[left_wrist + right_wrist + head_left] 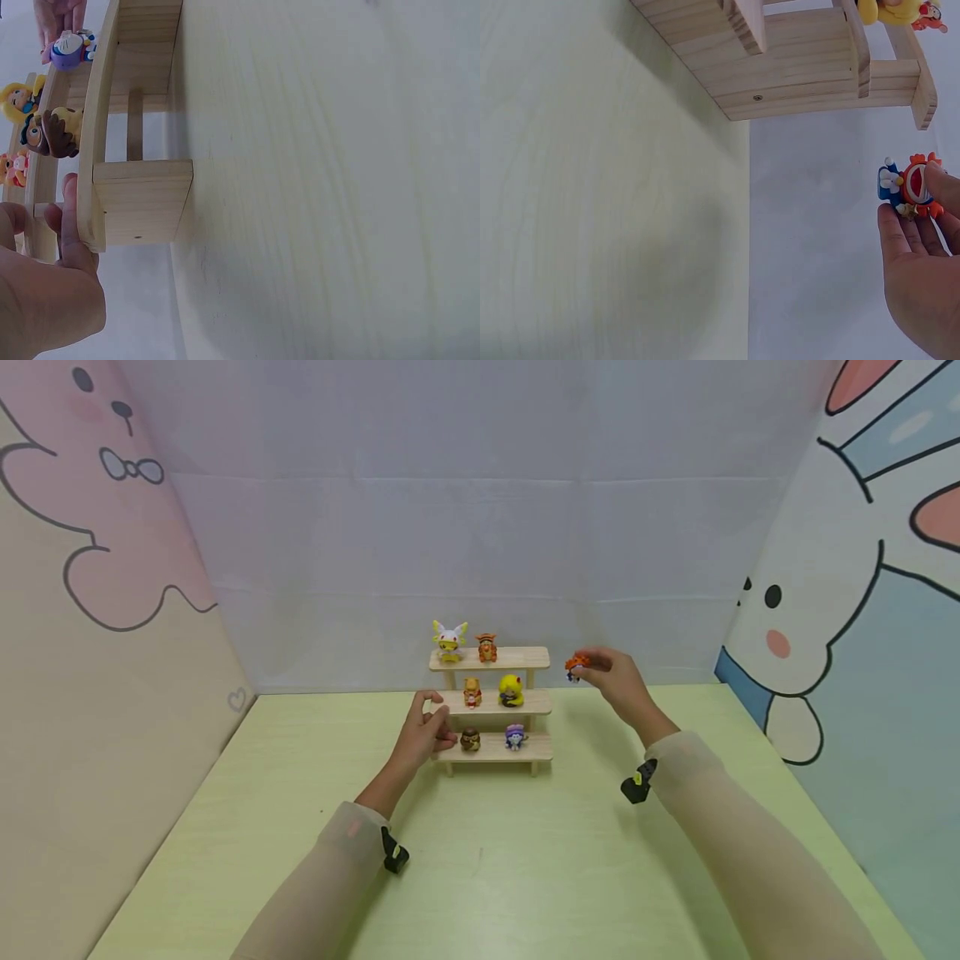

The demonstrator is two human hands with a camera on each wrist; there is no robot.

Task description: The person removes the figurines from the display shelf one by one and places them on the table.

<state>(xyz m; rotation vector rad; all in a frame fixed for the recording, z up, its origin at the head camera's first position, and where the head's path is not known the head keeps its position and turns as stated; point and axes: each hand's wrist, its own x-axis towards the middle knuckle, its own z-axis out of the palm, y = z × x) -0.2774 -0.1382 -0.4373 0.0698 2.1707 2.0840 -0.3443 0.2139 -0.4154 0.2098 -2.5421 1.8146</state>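
Note:
My right hand (617, 685) pinches a small figurine (915, 184) between thumb and fingers; it has a blue body, a white face part and an orange, crab-like hood. It is held in the air just right of the top step of a three-step wooden display shelf (525, 658). At the shelf's left end, my left hand (420, 737) grips the edges of the middle and bottom steps. Closest to that hand is a brown owl figurine (58, 133) on the bottom step, with a purple-hooded figurine (515, 737) to its right.
On the top step stand a white-eared yellow figurine (450, 642) and an orange tiger figurine (487, 647). A bear figurine (472, 692) and a yellow-haired figurine (511, 691) occupy the middle step. The shelf stands on a pale table (480, 877) near the back wall (480, 527).

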